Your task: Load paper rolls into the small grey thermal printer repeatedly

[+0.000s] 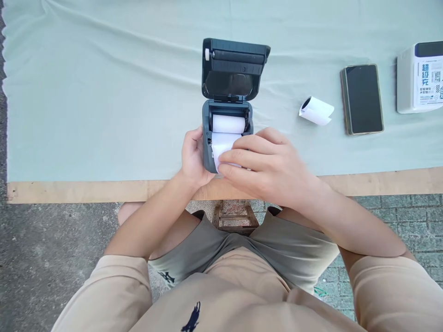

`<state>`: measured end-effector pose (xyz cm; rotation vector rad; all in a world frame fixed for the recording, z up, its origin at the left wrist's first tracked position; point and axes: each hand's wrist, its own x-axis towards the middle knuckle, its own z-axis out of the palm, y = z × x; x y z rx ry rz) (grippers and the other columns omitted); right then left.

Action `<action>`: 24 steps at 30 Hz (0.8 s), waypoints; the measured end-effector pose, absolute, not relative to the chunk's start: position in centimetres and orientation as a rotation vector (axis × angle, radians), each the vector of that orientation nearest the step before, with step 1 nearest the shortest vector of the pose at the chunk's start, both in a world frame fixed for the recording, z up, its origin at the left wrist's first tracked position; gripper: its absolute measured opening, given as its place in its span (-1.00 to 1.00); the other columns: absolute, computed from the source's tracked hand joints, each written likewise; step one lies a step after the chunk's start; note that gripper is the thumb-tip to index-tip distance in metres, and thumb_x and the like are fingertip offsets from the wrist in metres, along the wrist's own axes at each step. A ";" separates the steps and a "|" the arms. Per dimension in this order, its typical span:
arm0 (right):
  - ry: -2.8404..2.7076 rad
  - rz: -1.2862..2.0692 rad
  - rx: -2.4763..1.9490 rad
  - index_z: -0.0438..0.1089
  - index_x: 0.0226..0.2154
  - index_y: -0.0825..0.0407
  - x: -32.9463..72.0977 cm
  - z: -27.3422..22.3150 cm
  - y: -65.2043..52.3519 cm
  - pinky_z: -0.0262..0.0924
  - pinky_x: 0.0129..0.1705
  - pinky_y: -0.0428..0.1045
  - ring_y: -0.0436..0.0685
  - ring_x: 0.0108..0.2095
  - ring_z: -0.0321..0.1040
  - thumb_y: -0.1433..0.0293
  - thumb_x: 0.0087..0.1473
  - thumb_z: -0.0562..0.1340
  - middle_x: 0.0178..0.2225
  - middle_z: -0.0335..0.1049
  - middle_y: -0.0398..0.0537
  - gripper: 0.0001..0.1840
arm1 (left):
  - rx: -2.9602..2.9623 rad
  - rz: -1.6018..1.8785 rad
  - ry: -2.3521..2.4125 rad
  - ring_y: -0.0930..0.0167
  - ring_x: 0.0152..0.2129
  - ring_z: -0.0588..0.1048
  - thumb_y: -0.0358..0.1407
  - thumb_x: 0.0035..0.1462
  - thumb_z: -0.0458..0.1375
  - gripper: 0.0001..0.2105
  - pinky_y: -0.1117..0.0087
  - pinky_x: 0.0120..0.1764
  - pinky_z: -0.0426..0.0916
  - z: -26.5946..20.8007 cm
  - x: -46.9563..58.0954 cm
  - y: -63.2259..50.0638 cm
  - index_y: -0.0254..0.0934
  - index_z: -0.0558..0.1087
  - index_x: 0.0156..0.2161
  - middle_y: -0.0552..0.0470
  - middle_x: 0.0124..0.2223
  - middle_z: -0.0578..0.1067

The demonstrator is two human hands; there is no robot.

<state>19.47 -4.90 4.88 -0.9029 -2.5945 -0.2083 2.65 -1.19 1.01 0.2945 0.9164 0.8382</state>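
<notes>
Bent fingers [244,159] of the right hand [272,168], close together, touch a paper strip [223,143] in the head view; whether they pinch it is unclear. The left hand [192,161] curls around the small open-lidded printer [206,117], held over the near edge of the table [86,191], a paper roll [228,124] inside.

The table surface beneath the fingers [242,159] and beyond them carries a pale green cloth [121,92] with shallow creases. A bare wooden edge [86,191] runs crosswise just below the fingers. Lower left: rough grey ground [62,249]. Lower right: rectangular paving blocks [415,228]. Directly below: a partly visible wooden frame [238,228]. Lighting is soft and even.
</notes>
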 end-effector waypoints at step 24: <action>-2.205 -0.297 -0.947 0.51 -0.16 -0.08 18.1 1.3 -4.8 0.17 -0.07 0.07 0.06 -0.04 0.45 0.25 0.45 0.28 -0.11 0.67 -0.24 -0.86 | 0.355 0.927 0.791 0.09 0.12 0.49 -0.07 0.12 0.14 -0.80 0.17 0.04 0.51 -0.3 2.3 -1.3 -0.07 0.53 -0.38 -0.03 -0.37 0.57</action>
